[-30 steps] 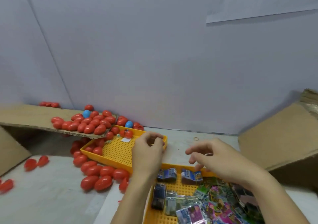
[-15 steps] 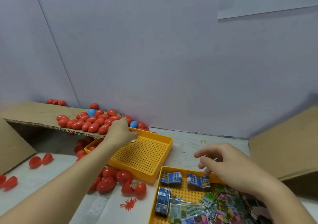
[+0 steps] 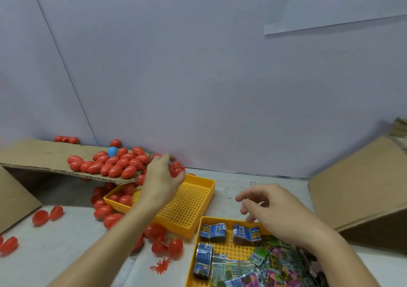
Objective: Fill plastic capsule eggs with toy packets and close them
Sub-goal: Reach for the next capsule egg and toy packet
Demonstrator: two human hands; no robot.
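Head view shows the red capsule eggs (image 3: 114, 165) heaped on a cardboard flap (image 3: 33, 156) at the far left of the surface (image 3: 242, 187), with more spilling down into and around a yellow perforated tray (image 3: 187, 203) below it. A single blue egg (image 3: 112, 151) sits near the back of the heap. The left hand (image 3: 160, 181) reaches to the far end of this tray, its fingers curled round a red egg (image 3: 176, 172) at the edge of the pile. Opened egg halves (image 3: 167, 246) lie on the surface just in front of the tray, beside a small red toy critter (image 3: 160, 267); more halves (image 3: 47, 215) rest near the left edge.

The eggs look like thin, smooth, hard plastic: light, likely slippery, and prone to roll, so a grip round the widest part should hold best, with the seam left free for pulling the halves apart.

The toy packets (image 3: 253, 262) fill a second yellow tray (image 3: 198, 253) at the near edge, some blue and banded in bundles, others loose and glossy. They seem soft and crinkly, probably easy to fold and pinch by a corner.

The right hand (image 3: 275, 209) hovers over the far end of the packet tray, fingers loosely curled and holding nothing. A cardboard box (image 3: 352, 198) stands at the right edge.
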